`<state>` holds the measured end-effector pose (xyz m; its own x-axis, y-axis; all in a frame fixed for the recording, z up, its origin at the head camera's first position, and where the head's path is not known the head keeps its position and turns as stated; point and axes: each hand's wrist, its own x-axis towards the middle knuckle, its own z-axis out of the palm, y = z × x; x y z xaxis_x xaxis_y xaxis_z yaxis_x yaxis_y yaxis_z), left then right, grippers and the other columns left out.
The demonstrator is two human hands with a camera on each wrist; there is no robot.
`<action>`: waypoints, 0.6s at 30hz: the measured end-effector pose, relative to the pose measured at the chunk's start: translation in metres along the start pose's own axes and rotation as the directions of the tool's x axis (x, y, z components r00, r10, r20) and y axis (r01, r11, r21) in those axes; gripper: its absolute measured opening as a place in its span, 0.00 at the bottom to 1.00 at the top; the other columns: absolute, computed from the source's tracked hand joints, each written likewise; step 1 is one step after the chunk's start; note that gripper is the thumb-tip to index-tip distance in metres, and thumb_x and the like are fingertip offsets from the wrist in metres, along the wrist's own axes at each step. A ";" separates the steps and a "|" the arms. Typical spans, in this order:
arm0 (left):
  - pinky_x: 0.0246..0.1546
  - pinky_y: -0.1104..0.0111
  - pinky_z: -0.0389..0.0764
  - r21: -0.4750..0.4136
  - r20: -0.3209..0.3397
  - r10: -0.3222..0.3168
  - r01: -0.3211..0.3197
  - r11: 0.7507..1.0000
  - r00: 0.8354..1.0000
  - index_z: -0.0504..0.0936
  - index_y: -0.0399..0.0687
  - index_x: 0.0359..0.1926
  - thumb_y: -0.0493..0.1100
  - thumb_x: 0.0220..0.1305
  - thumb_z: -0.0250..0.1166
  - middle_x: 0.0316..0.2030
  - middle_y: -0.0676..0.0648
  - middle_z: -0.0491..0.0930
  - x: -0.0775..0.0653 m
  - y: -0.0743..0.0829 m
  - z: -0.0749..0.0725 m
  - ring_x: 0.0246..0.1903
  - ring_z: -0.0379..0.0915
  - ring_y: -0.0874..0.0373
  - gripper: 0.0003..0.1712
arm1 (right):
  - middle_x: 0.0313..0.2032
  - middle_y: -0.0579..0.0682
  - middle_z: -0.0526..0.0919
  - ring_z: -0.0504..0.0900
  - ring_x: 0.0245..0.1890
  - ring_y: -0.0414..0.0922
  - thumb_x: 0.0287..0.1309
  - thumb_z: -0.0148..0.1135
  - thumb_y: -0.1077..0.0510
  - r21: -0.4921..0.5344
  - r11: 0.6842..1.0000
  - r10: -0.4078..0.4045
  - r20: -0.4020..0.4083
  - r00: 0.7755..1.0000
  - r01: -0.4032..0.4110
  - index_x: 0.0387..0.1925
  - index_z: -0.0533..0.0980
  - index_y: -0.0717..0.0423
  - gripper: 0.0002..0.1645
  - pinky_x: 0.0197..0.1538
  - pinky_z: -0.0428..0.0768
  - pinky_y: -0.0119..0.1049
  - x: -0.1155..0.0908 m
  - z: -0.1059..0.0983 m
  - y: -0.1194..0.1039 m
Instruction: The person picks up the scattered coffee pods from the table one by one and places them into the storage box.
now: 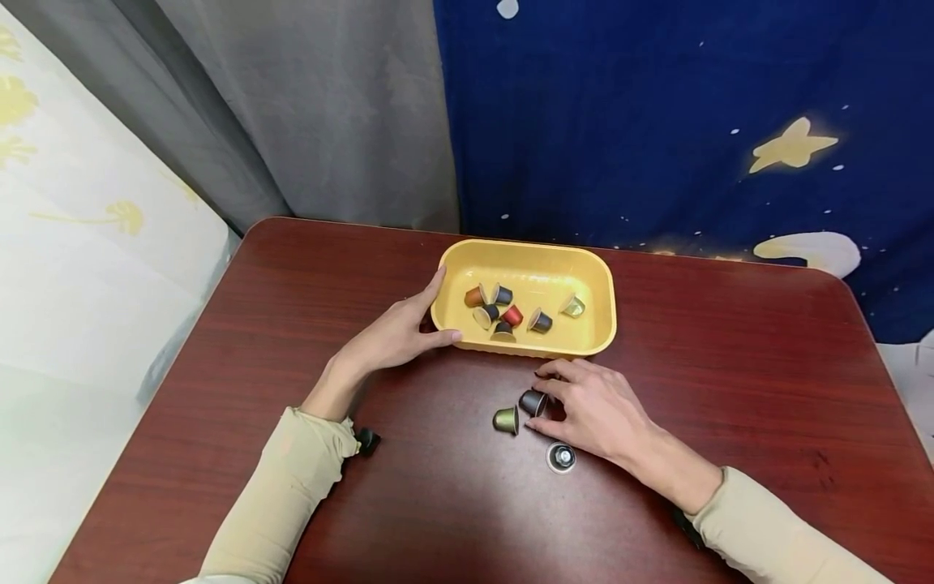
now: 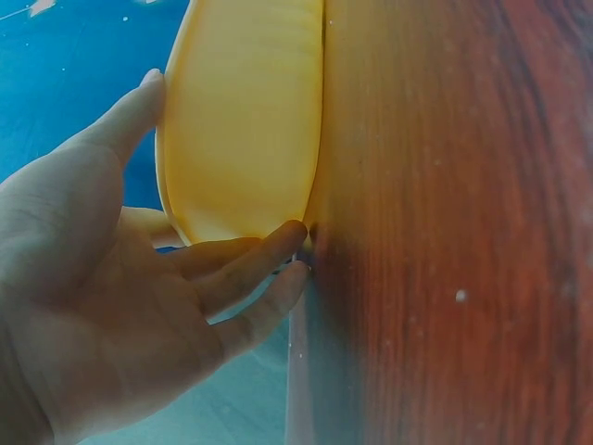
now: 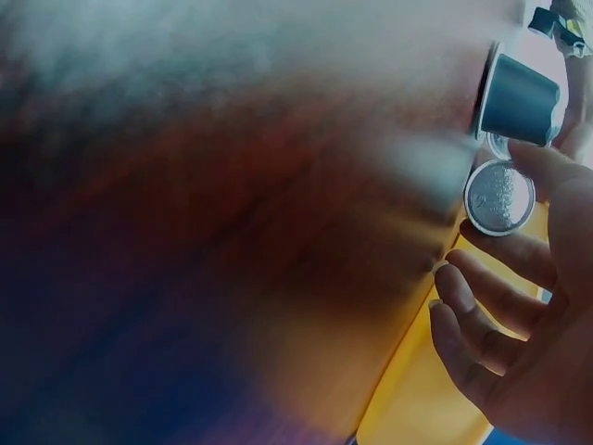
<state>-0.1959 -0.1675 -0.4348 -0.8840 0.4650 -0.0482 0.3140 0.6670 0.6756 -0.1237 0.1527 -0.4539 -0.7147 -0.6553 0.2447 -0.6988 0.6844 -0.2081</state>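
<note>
Your left hand (image 1: 397, 332) grips one end of the glossy yellow, rounded-rectangular basin (image 1: 605, 300); the thumb bears on the near rim, and the other fingers, spread apart, wrap round the end wall. The basin sits on the dark red wood-grain table (image 1: 438, 495), near its far edge.

Your right hand (image 1: 601, 405) is just in front of the basin. Its thumb and index finger clamp the dark, silver-lidded coffee capsule (image 1: 532, 402); the remaining fingers are slightly bent. Whether this capsule touches the table, you cannot tell.

Also in front of the basin, a metallic green capsule (image 1: 505, 420) lies on its side beside the clamped one. Farther from the basin, a dark grey capsule (image 1: 562, 457) stands flange down. Inside the basin, seven mixed-colour capsules (image 1: 513, 315) lie loose.
</note>
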 end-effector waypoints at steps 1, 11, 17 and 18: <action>0.67 0.56 0.64 -0.002 0.002 -0.001 0.001 1.000 1.000 0.33 0.60 0.79 0.64 0.62 0.66 0.76 0.46 0.53 0.000 0.000 0.000 0.68 0.61 0.54 0.60 | 0.49 0.43 0.83 0.82 0.46 0.44 0.47 0.73 0.33 0.000 1.000 -0.002 -0.001 1.000 0.002 0.44 0.87 0.47 0.29 0.44 0.81 0.43 0.000 0.000 0.000; 0.67 0.56 0.63 -0.011 0.008 -0.010 0.010 1.000 1.000 0.34 0.59 0.79 0.63 0.63 0.66 0.75 0.45 0.54 -0.001 0.000 0.000 0.68 0.61 0.54 0.60 | 0.51 0.43 0.82 0.81 0.48 0.43 0.50 0.73 0.38 0.018 0.999 -0.031 0.032 0.999 0.030 0.48 0.86 0.49 0.27 0.47 0.81 0.43 -0.002 -0.006 -0.002; 0.66 0.56 0.64 -0.014 0.005 -0.001 0.001 1.000 1.000 0.34 0.58 0.80 0.63 0.63 0.66 0.75 0.44 0.55 -0.001 0.000 0.001 0.67 0.63 0.54 0.60 | 0.51 0.42 0.82 0.80 0.50 0.42 0.50 0.74 0.39 0.030 0.998 -0.063 0.000 0.998 0.063 0.48 0.85 0.47 0.26 0.50 0.79 0.43 -0.002 -0.017 -0.004; 0.66 0.56 0.64 -0.015 0.004 0.002 -0.002 1.000 1.000 0.34 0.58 0.80 0.63 0.63 0.66 0.75 0.44 0.55 -0.001 0.000 0.001 0.67 0.63 0.54 0.60 | 0.51 0.41 0.82 0.80 0.51 0.42 0.50 0.74 0.40 0.034 0.997 -0.069 -0.005 0.998 0.070 0.47 0.85 0.47 0.25 0.51 0.79 0.43 -0.002 -0.019 -0.005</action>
<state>-0.1951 -0.1676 -0.4353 -0.8818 0.4690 -0.0497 0.3107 0.6569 0.6870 -0.1185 0.1570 -0.4356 -0.6643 -0.6996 0.2633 -0.7474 0.6259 -0.2227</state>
